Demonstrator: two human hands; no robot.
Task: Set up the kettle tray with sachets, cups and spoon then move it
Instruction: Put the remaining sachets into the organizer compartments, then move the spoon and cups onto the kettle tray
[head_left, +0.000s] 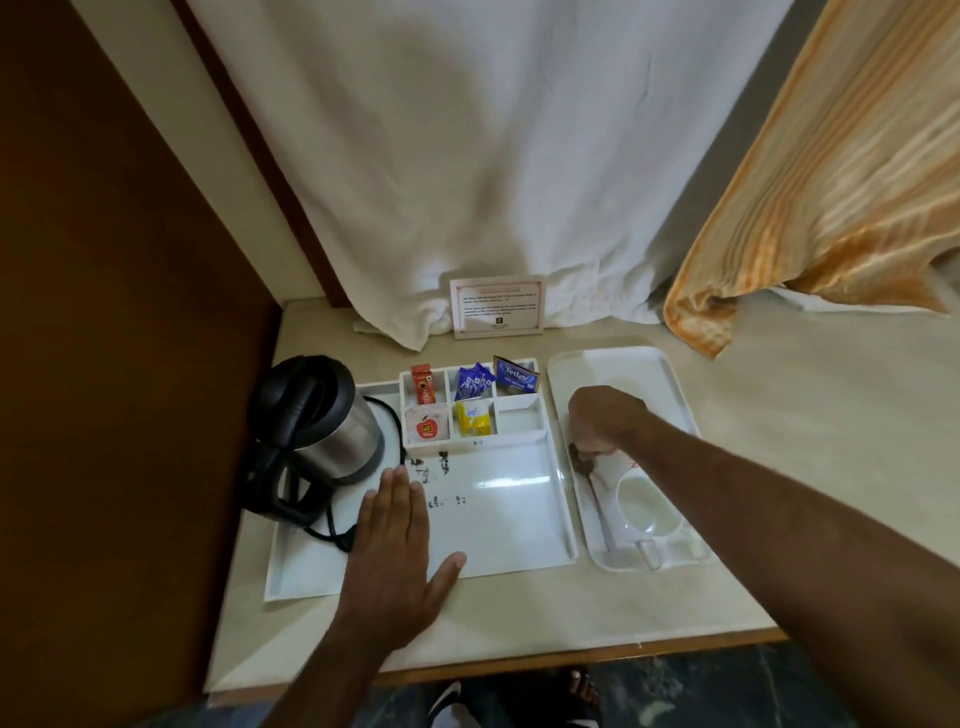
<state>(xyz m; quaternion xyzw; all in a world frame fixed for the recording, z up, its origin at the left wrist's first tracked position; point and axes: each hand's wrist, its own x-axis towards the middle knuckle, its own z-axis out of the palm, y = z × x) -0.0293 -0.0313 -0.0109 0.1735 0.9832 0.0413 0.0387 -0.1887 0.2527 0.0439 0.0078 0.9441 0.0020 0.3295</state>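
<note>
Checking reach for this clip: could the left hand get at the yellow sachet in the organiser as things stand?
Probably yes. The left hand lies flat and empty on the kettle tray, with bare tray between it and the yellow sachet, which stands upright in an open-topped compartment. The kettle stands off to the side.

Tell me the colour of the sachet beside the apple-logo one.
Yellow sachet, clearest in the head view.
</note>
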